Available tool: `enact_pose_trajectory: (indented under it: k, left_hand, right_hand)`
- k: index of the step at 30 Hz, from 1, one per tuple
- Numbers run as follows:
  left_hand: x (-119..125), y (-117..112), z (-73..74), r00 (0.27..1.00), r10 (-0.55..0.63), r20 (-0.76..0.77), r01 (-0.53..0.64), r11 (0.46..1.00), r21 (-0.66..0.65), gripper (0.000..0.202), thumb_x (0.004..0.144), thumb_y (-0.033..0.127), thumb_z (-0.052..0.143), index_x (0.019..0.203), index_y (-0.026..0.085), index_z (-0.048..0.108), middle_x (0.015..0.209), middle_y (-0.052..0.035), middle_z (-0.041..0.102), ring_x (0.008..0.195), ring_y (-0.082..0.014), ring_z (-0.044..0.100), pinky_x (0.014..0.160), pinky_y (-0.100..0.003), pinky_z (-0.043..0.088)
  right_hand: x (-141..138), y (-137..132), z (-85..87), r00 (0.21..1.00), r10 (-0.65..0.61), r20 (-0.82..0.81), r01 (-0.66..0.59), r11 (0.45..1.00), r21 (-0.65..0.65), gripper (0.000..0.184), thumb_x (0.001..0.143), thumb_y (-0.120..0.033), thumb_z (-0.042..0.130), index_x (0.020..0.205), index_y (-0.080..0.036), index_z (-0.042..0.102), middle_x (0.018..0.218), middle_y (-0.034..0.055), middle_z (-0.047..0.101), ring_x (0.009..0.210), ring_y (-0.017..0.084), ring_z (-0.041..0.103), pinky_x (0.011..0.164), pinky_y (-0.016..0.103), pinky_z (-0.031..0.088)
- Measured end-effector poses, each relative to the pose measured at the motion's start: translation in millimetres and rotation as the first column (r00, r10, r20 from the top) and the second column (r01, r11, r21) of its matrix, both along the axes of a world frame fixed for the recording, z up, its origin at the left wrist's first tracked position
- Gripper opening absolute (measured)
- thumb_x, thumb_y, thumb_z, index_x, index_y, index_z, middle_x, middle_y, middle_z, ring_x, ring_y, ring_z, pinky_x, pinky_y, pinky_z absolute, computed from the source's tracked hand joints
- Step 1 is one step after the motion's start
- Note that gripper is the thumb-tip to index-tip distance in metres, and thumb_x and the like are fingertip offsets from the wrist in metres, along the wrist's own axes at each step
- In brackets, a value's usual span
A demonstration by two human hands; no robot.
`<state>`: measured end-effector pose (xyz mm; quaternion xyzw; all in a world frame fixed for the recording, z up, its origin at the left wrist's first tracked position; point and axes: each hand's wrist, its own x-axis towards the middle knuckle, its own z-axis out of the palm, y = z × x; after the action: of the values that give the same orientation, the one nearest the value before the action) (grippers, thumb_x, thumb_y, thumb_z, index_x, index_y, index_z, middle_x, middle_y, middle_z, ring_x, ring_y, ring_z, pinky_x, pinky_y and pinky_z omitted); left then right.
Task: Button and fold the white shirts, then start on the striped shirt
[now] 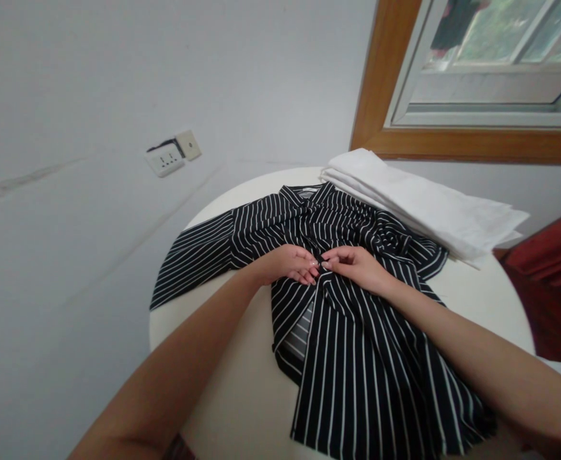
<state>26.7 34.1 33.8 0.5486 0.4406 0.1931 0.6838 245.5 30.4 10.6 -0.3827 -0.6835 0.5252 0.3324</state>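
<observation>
A black shirt with white stripes [347,358] lies spread on a round white table [232,383], its collar toward the wall. One sleeve reaches out to the left; the right side is bunched up. At the middle of the shirt's front, my left hand [296,264] pinches the cloth at the front edge. Close against it, my right hand [357,268] pinches the same spot from the other side. The fingertips of both hands nearly meet there, and any button between them is too small to make out. Below the hands the front parts, showing the grey inside.
Folded white cloth or sheets [419,198] lie at the table's back right, beside the shirt. The wall with a socket [165,160] stands close behind and left. A wood-framed window [476,144] is at upper right, with red fabric [558,255] below it.
</observation>
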Motion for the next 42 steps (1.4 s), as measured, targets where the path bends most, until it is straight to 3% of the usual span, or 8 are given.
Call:
enact_pose_trajectory:
  k: [9, 16, 21, 30, 35, 39, 42]
  left_hand:
    - [0.1, 0.6, -8.1, 0.999, 0.031, 0.012, -0.031, 0.999, 0.033, 0.02, 0.076, 0.028, 0.076, 0.081, 0.012, 0.064, 0.078, -0.0041, 0.069, 0.064, -0.0105, 0.067, 0.069, -0.028, 0.056]
    - [2.2, 0.5, -8.9, 1.0, 0.021, 0.011, -0.022, 0.998, 0.057, 0.022, 0.077, 0.029, 0.074, 0.075, 0.013, 0.059, 0.079, -0.0027, 0.069, 0.064, -0.0092, 0.066, 0.064, -0.024, 0.055]
    - [3.1, -1.1, -3.8, 1.0, 0.028, -0.004, -0.027, 0.998, 0.061, 0.019, 0.079, 0.027, 0.071, 0.076, 0.015, 0.057, 0.076, -0.0009, 0.067, 0.063, -0.009, 0.065, 0.063, -0.024, 0.055]
    - [0.6, 0.2, -3.5, 0.999, 0.021, 0.033, -0.023, 0.998, 0.052, 0.018, 0.08, 0.027, 0.07, 0.077, 0.015, 0.057, 0.077, -0.0013, 0.067, 0.064, -0.0082, 0.064, 0.066, -0.025, 0.055]
    - [0.4, 0.3, -1.2, 0.999, 0.02, 0.031, -0.022, 0.999, 0.047, 0.016, 0.08, 0.026, 0.07, 0.078, 0.013, 0.06, 0.079, -0.0023, 0.067, 0.062, -0.0069, 0.063, 0.063, -0.022, 0.054]
    - [-0.2, 1.1, -2.6, 1.0, 0.014, 0.027, -0.016, 0.999, 0.046, 0.017, 0.08, 0.028, 0.071, 0.081, 0.013, 0.062, 0.079, -0.0032, 0.068, 0.062, -0.0069, 0.062, 0.062, -0.022, 0.053]
    - [1.0, 1.2, -4.2, 0.999, 0.038, 0.018, -0.039, 0.998, 0.057, 0.016, 0.08, 0.028, 0.07, 0.081, 0.013, 0.063, 0.078, -0.0031, 0.068, 0.061, -0.0072, 0.062, 0.062, -0.023, 0.053]
  right_hand:
    - [0.0, 1.0, 7.1, 0.998, 0.065, 0.007, -0.065, 0.997, 0.051, 0.021, 0.083, -0.037, 0.064, 0.093, -0.021, 0.075, 0.081, 0.0016, 0.071, 0.074, 0.015, 0.063, 0.078, 0.034, 0.051]
    - [-6.2, 1.2, -3.4, 0.997, 0.006, -0.072, -0.008, 0.999, -0.033, 0.024, 0.075, -0.039, 0.072, 0.089, -0.019, 0.069, 0.074, -0.0003, 0.068, 0.057, 0.011, 0.061, 0.06, 0.027, 0.051]
    - [-8.2, 0.4, -8.6, 0.995, -0.009, -0.104, 0.006, 1.0, -0.028, 0.024, 0.075, -0.037, 0.071, 0.091, -0.02, 0.066, 0.075, -0.0006, 0.067, 0.058, 0.01, 0.062, 0.058, 0.026, 0.053]
    - [-6.2, -2.0, -9.1, 0.997, -0.066, -0.045, 0.069, 0.994, 0.083, 0.023, 0.08, -0.039, 0.067, 0.094, -0.02, 0.07, 0.079, 0.0024, 0.071, 0.066, 0.014, 0.066, 0.07, 0.031, 0.056]
    - [-5.1, -3.9, -7.3, 0.99, -0.124, 0.06, 0.107, 0.966, 0.236, 0.02, 0.084, -0.034, 0.061, 0.095, -0.023, 0.075, 0.082, 0.0033, 0.073, 0.065, 0.016, 0.065, 0.07, 0.034, 0.054]
    - [-4.1, -5.7, -1.7, 0.985, -0.112, 0.13, 0.053, 0.92, 0.388, 0.02, 0.087, -0.031, 0.058, 0.095, -0.026, 0.076, 0.089, 0.0033, 0.074, 0.08, 0.019, 0.067, 0.081, 0.036, 0.052]
    - [-4.7, -7.9, 5.4, 0.981, -0.073, 0.182, -0.013, 0.902, 0.431, 0.027, 0.092, -0.037, 0.053, 0.083, -0.025, 0.076, 0.077, 0.0021, 0.071, 0.077, 0.019, 0.064, 0.08, 0.034, 0.049]
